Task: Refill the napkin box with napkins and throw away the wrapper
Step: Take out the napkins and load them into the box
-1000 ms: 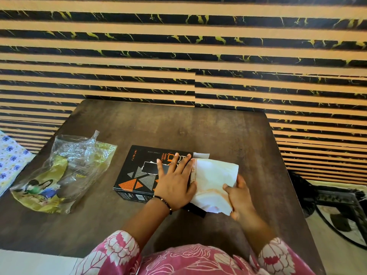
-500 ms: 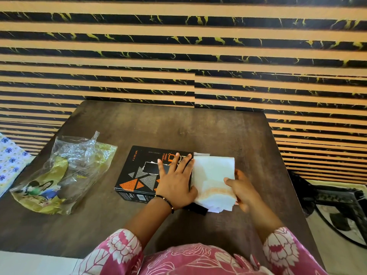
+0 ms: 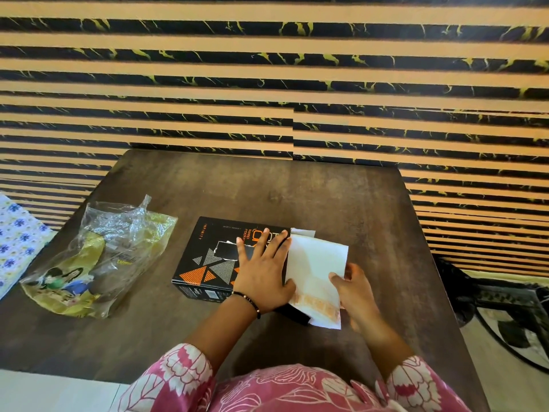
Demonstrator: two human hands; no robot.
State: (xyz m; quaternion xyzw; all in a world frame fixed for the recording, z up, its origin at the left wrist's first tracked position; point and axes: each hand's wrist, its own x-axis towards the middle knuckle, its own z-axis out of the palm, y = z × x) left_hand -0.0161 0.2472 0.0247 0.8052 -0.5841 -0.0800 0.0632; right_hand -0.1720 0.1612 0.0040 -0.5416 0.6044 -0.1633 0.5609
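A black napkin box (image 3: pixel 214 257) with orange and grey triangles lies flat in the middle of the dark table (image 3: pixel 297 191). My left hand (image 3: pixel 263 272) presses flat on the box's top, fingers spread. A stack of white napkins (image 3: pixel 315 269) with an orange band sticks out of the box's right end. My right hand (image 3: pixel 355 289) grips that stack at its right edge. The crumpled clear and yellow plastic wrapper (image 3: pixel 98 263) lies on the table to the left of the box, apart from it.
A striped black and tan wall (image 3: pixel 267 84) rises right behind the table. A blue-flowered cloth (image 3: pixel 15 239) lies past the table's left edge. Dark metal objects (image 3: pixel 505 298) sit on the floor to the right.
My right hand has shifted the napkin stack slightly at the box's right end, changing its grip along the stack's right edge. The left hand stays pressed on the box.
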